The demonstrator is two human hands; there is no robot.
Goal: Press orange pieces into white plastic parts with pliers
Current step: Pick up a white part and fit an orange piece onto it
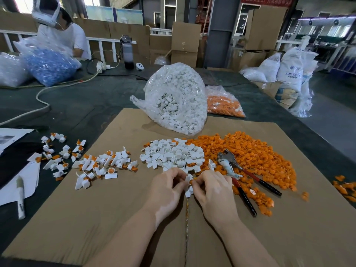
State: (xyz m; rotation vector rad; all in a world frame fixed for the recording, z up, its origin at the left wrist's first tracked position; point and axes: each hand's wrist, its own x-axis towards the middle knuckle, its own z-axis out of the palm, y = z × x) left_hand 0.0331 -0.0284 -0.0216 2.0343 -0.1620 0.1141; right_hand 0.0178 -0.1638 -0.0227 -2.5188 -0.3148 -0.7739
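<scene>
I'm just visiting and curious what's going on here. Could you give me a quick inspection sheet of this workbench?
Surface: brown cardboard sheet on a dark table.
Job's things: loose white parts, orange pieces, pliers lying unused on the orange pile, finished pieces at left.
Clutter: bag of white parts, bag of orange pieces, papers.
Hands: left hand and right hand pinch a white part with an orange piece between them.
Cables: white cord, power strip.
Surroundings: another worker, cardboard boxes, sacks.
</scene>
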